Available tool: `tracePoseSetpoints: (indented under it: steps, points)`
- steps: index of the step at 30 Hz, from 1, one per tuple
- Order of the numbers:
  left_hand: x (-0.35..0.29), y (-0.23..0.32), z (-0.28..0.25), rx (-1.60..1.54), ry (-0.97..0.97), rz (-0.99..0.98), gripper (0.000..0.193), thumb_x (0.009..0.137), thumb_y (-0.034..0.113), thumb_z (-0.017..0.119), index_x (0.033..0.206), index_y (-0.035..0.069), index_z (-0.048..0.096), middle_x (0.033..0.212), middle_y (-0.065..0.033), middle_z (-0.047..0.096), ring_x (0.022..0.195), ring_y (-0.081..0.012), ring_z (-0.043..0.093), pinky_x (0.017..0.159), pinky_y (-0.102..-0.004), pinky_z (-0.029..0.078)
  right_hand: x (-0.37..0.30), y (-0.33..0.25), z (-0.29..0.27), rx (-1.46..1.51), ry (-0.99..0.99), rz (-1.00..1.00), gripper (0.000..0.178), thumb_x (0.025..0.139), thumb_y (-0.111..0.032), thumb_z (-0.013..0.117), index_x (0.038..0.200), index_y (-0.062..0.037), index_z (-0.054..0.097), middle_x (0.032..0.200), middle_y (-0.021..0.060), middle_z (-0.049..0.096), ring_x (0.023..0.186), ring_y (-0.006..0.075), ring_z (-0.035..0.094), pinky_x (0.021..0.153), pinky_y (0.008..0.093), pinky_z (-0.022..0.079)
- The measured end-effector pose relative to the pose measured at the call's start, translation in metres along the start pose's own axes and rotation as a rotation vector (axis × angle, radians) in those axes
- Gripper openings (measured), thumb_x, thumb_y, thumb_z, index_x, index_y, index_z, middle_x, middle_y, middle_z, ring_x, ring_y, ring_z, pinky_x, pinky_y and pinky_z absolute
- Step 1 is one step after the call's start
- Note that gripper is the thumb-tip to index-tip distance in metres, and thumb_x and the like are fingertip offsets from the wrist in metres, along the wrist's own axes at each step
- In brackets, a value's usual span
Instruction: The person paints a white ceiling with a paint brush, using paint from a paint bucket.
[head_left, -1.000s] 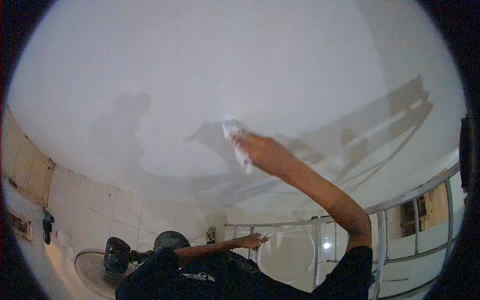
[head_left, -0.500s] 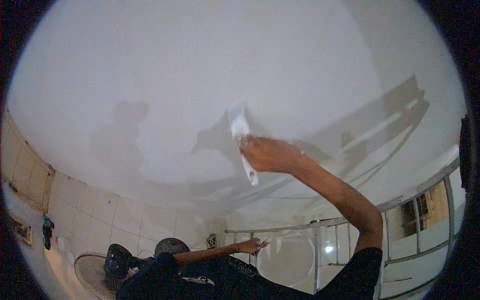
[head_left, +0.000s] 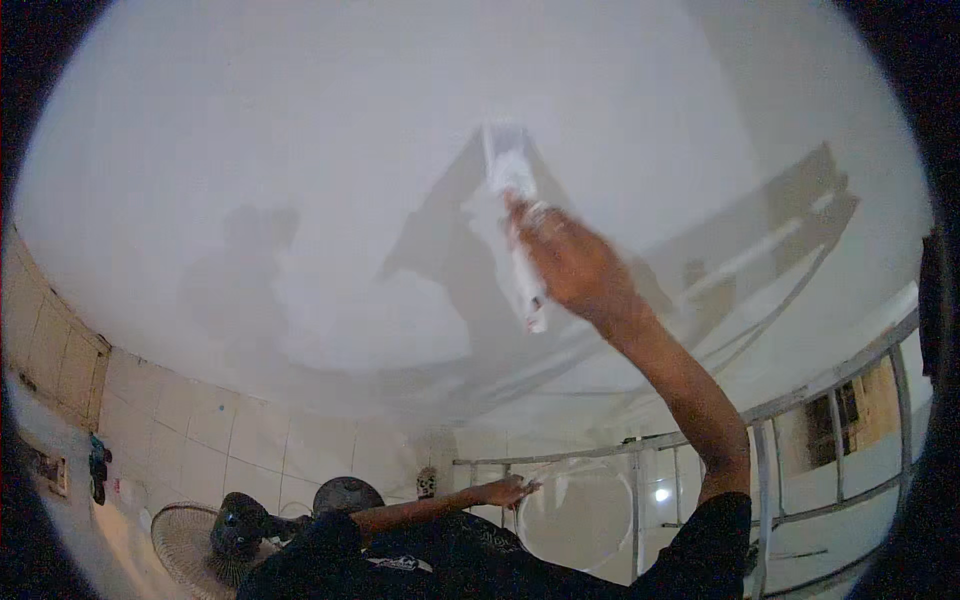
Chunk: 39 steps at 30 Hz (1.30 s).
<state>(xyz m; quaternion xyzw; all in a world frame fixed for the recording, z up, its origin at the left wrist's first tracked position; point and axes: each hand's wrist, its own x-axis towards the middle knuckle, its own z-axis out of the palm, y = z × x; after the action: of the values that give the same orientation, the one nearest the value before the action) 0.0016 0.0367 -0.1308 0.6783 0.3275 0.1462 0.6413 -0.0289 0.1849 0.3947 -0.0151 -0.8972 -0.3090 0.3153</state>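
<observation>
In my right hand (head_left: pixel 575 255), closed round its handle, is a paintbrush (head_left: pixel 515 175) with a white handle and white-coated bristles. The bristles meet a broad white painted surface (head_left: pixel 330 110) above, and their shadow falls beside them. My right arm is raised and stretched out; the hand is a little blurred. Lower down, my left hand (head_left: pixel 508 491) is closed at the left rim of a round whitish bucket (head_left: pixel 634 515). Its fingertips are small here, and the exact grip on the rim is hard to see.
Metal rails (head_left: pixel 820 385) with upright bars run along the right and behind the bucket. A round-caged fan (head_left: pixel 180 550) stands at the lower left beside a dark rounded object (head_left: pixel 348 494). Pale tiles (head_left: pixel 255 440) line the lower left, and a patterned container (head_left: pixel 427 482) sits near the rail.
My right hand has moved the paintbrush up and slightly right across the white surface. My left hand has stayed at the bucket's rim.
</observation>
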Motion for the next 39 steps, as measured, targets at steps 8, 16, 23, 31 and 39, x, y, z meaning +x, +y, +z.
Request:
tracePoseSetpoints:
  steps: [8,16,23,31,39]
  points:
    - [-0.01,0.017,-0.004,-0.139,-0.02,-0.039,0.051,0.094,0.031,0.035,0.139,0.015,0.016,0.091,-0.0213,0.045,0.073,-0.0266,0.06,0.071,-0.0336,0.051,-0.042,-0.042,0.051,0.331,-0.303,-0.141,0.032,0.073,-0.004,0.057,0.104,0.0021,0.054,0.101,0.0151,0.054,0.091,0.027,0.058,0.079,0.0319,0.05]
    - [-0.027,0.059,-0.007,0.002,0.137,-0.007,0.054,0.092,0.045,0.033,0.121,0.0,0.04,0.079,-0.0202,0.048,0.063,-0.0261,0.057,0.062,-0.0394,0.049,-0.008,-0.014,0.01,-0.091,0.004,0.077,0.037,0.071,-0.01,0.057,0.105,0.0043,0.053,0.098,0.0141,0.055,0.089,0.0262,0.058,0.078,0.033,0.051]
    - [-0.029,0.04,-0.007,0.138,0.317,0.232,0.066,0.09,0.053,0.028,0.077,-0.006,0.052,0.066,-0.0138,0.044,0.055,-0.0232,0.055,0.054,-0.0383,0.046,-0.026,-0.035,0.046,0.216,-0.206,-0.102,0.036,0.072,-0.008,0.058,0.105,0.003,0.053,0.097,0.0138,0.053,0.089,0.0266,0.058,0.076,0.0331,0.051]
    - [-0.024,0.01,-0.004,0.266,0.209,0.366,0.044,0.096,0.029,0.028,0.132,0.004,0.024,0.074,-0.0202,0.046,0.058,-0.0289,0.049,0.061,-0.0398,0.043,-0.013,-0.018,0.011,0.041,-0.061,-0.072,0.033,0.073,-0.012,0.057,0.102,0.0009,0.055,0.099,0.0145,0.055,0.089,0.0261,0.058,0.076,0.0319,0.051]
    - [-0.018,-0.002,-0.001,0.4,0.166,0.352,0.049,0.096,0.026,0.027,0.14,0.012,0.012,0.073,-0.0208,0.043,0.063,-0.0308,0.045,0.064,-0.0431,0.041,-0.045,-0.028,0.055,-0.036,-0.211,-0.254,0.032,0.075,-0.015,0.055,0.103,0.0011,0.056,0.104,0.0159,0.055,0.093,0.028,0.057,0.08,0.0328,0.05]
